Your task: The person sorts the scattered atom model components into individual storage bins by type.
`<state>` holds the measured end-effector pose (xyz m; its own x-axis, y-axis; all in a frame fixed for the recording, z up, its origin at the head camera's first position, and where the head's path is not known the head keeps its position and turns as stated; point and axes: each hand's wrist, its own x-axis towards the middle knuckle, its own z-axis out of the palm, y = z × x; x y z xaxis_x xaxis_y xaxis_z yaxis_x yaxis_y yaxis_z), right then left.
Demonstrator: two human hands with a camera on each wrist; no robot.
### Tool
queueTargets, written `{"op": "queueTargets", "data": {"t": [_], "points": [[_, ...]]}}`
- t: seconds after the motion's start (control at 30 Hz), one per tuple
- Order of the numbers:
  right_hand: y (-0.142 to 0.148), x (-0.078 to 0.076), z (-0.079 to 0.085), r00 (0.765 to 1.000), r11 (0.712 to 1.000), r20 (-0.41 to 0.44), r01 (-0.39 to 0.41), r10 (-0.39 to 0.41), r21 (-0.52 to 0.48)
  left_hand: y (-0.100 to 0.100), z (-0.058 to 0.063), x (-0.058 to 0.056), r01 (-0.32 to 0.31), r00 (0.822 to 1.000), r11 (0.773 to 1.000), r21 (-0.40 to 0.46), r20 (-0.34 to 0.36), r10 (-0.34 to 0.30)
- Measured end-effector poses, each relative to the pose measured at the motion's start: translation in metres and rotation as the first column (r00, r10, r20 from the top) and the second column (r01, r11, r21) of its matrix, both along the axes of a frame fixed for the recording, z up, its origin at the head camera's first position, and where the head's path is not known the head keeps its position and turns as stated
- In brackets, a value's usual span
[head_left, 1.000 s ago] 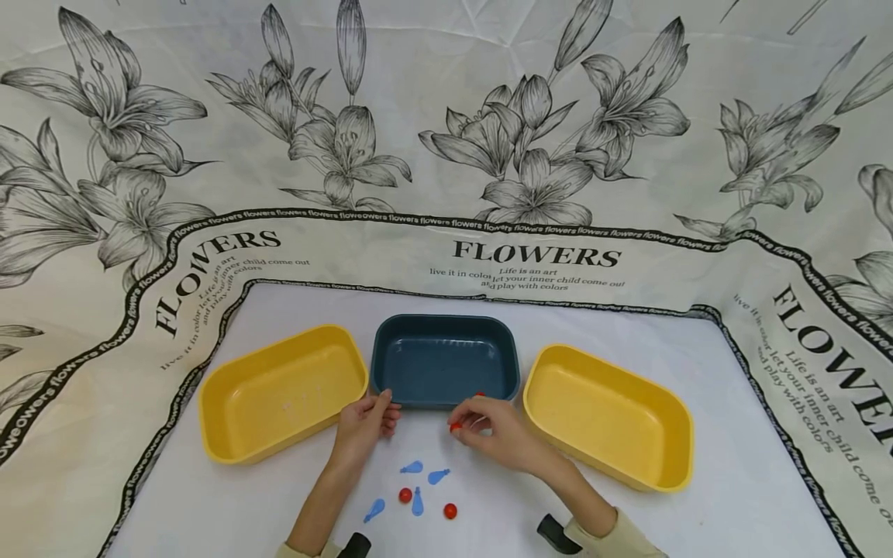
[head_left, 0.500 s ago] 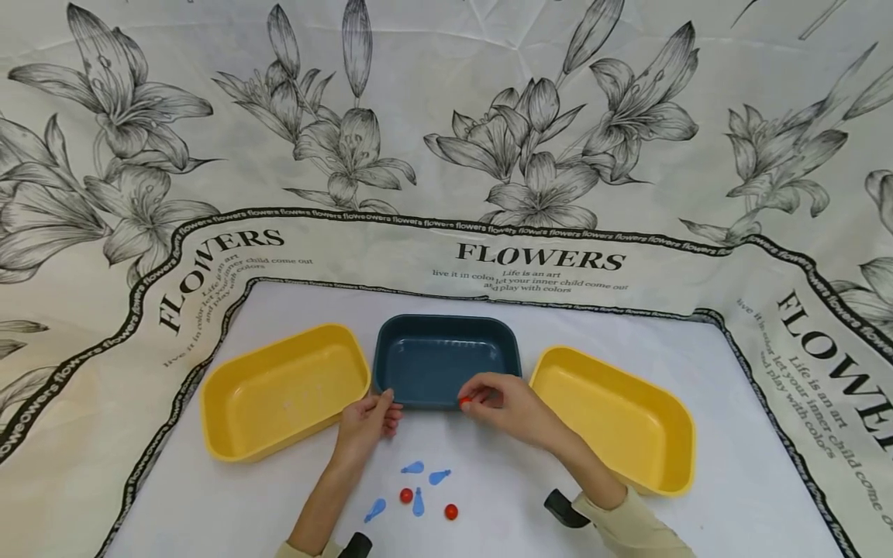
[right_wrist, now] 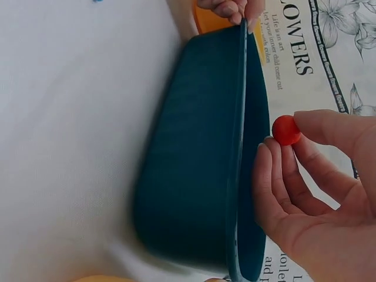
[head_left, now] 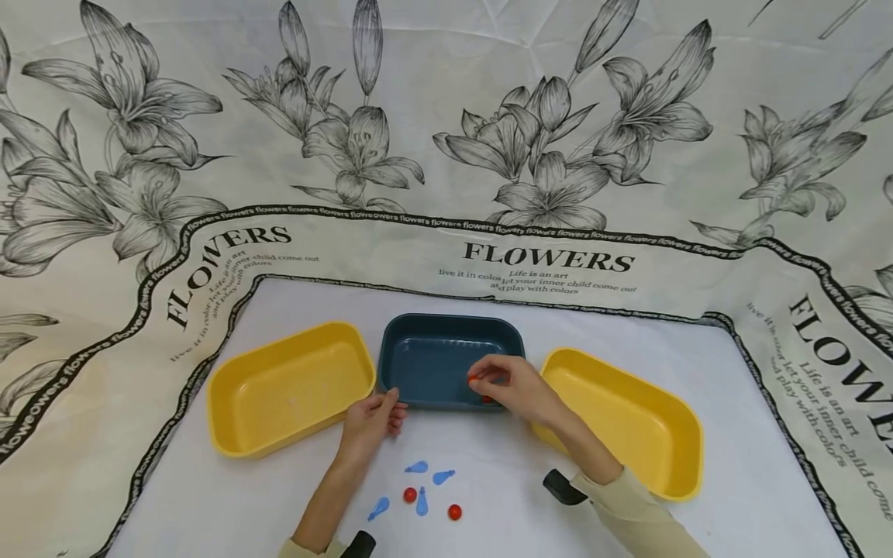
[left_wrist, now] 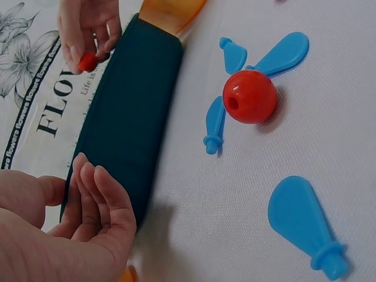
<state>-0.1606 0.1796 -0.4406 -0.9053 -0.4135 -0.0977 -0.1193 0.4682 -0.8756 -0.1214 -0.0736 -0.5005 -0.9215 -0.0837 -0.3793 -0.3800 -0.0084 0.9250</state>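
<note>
My left hand [head_left: 372, 422] pinches the near left rim of the dark blue tray [head_left: 425, 364], its other fingers curled outside the wall. Over the right part of that tray, my right hand [head_left: 515, 381] holds a round red bead [right_wrist: 286, 130] between thumb and fingertip. Below that hand, a second red spot shows in the tray, partly covered by the fingers. Two red beads [head_left: 455, 512] lie on the white table nearer the body, one with a hole visible in the left wrist view. Around them are several flat blue paddle-shaped plastic pieces [left_wrist: 302, 214] with small stems.
A yellow tray [head_left: 293, 442] stands left of the blue one, holding small clear bits that are hard to make out. Another yellow tray [head_left: 670, 434] stands to the right, partly behind the right forearm. Flower-printed cloth [head_left: 391, 256] rises behind the table.
My right hand has carried the red bead from in front of the blue tray up and over its near rim. The left hand has kept its place at the rim.
</note>
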Motion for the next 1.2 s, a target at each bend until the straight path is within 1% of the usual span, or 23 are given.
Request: {"op": "queueTargets", "data": {"t": [0.07,0.27,0.37,0.57,0.77,0.9,1.2], "points": [[0.001,-0.004,-0.003,1.000,1.000,-0.013,0.003,-0.002,0.008,0.000,0.000,0.000,0.001,1.000,1.000,-0.003,0.000,-0.001],[0.001,-0.015,-0.009,0.997,0.996,-0.071,0.010,-0.004,0.083,0.001,-0.001,-0.002,-0.005,1.000,1.000,-0.013,0.010,0.005],[0.000,-0.020,-0.013,0.996,0.994,-0.086,0.009,0.000,0.106,0.001,-0.002,-0.003,-0.006,1.000,1.000,-0.012,0.013,0.006],[-0.005,-0.028,-0.021,0.996,0.992,-0.088,0.015,-0.003,0.128,0.001,-0.004,-0.003,-0.003,1.000,1.000,-0.013,0.011,0.003],[-0.008,-0.035,-0.033,0.995,0.986,-0.099,-0.002,0.019,0.168,0.000,-0.004,-0.003,-0.004,1.000,1.000,-0.008,0.011,0.004],[-0.010,-0.038,-0.035,0.993,0.980,-0.111,-0.016,0.039,0.198,0.000,-0.003,-0.002,-0.002,1.000,1.000,-0.008,0.011,0.002],[-0.012,-0.042,-0.039,0.987,0.972,-0.134,-0.058,0.091,0.229,0.000,-0.004,-0.002,-0.006,1.000,1.000,-0.003,0.009,0.006]]}}
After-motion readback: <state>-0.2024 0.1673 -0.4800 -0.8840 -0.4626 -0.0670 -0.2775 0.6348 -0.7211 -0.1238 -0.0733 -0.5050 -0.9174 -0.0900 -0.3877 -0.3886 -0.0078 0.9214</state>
